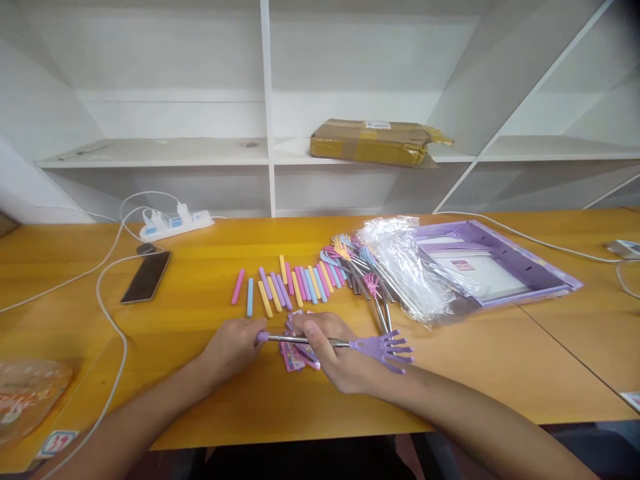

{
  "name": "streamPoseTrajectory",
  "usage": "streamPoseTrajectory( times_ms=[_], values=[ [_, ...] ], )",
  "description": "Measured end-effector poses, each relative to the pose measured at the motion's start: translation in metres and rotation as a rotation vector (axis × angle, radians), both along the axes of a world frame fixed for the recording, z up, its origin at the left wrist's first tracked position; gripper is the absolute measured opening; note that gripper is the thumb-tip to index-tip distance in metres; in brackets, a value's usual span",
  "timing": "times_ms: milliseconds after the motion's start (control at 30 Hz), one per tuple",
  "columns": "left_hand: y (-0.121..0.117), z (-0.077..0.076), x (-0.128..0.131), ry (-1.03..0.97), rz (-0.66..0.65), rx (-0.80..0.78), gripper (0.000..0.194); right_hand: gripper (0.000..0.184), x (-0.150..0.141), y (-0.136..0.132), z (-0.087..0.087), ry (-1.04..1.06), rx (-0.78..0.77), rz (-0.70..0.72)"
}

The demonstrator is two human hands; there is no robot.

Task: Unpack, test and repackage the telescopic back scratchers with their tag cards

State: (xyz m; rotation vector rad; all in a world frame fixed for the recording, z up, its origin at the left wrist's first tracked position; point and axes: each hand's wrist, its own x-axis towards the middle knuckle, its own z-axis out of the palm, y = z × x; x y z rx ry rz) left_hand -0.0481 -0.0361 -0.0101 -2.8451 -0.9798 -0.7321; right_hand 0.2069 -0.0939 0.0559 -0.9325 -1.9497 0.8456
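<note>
A back scratcher (383, 348) with a purple hand-shaped head and a thin metal rod lies sideways between my hands. My right hand (333, 353) is closed round the rod near the head, thumb on top. At the rod's other end, my left hand (233, 347) is closed on the purple grip, most of it hidden in the fingers. Beneath the rod, small printed pink-purple cards (293, 357) lie on the table, partly covered by my right hand. Just beyond are loose coloured handle tubes (303, 283) in pink, blue, yellow and purple. More back scratchers (350, 260) lie piled to their right.
Clear plastic bags (420, 267) lie against a purple open box (525, 293) on the right. A phone (147, 277), a power strip (177, 225) and white cables occupy the left. A taped carton (373, 141) rests on the shelf behind. An orange-printed plastic packet (30, 397) sits front left.
</note>
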Motion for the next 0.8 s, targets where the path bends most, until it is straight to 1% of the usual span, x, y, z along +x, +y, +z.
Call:
streamPoseTrajectory(
  times_ms=[67, 100, 200, 267, 333, 400, 467, 567, 667, 800],
  values=[
    [-0.002, 0.0, 0.001, 0.009, 0.008, -0.053, 0.024, 0.058, -0.005, 0.008, -0.002, -0.092, 0.028, 0.022],
    [-0.003, 0.0, 0.002, 0.019, 0.003, -0.071, 0.023, 0.058, -0.008, 0.012, -0.004, -0.15, 0.034, 0.055],
    [-0.008, -0.002, 0.004, 0.063, -0.023, -0.066, 0.022, 0.056, -0.019, 0.019, -0.019, -0.249, 0.03, 0.161],
    [-0.008, -0.003, 0.004, 0.102, -0.036, -0.013, 0.025, 0.056, -0.027, 0.018, -0.032, -0.228, -0.016, 0.157],
    [-0.005, -0.002, 0.002, 0.131, -0.041, 0.073, 0.027, 0.058, -0.032, 0.014, -0.042, -0.149, -0.124, 0.098],
    [-0.001, 0.003, -0.001, 0.137, -0.056, 0.187, 0.029, 0.061, -0.034, 0.008, -0.046, -0.075, -0.235, 0.055],
    [0.003, 0.01, -0.001, 0.125, -0.071, 0.302, 0.033, 0.061, -0.034, 0.001, -0.046, -0.019, -0.273, 0.037],
    [0.005, 0.02, 0.002, 0.119, -0.087, 0.414, 0.04, 0.058, -0.03, -0.008, -0.038, 0.033, -0.248, 0.042],
    [0.004, 0.025, 0.008, 0.108, -0.108, 0.461, 0.041, 0.055, -0.025, -0.015, -0.03, 0.047, -0.241, 0.067],
    [0.002, 0.026, 0.017, 0.104, -0.153, 0.493, 0.04, 0.053, -0.017, -0.025, -0.025, 0.036, -0.221, 0.051]
  ],
)
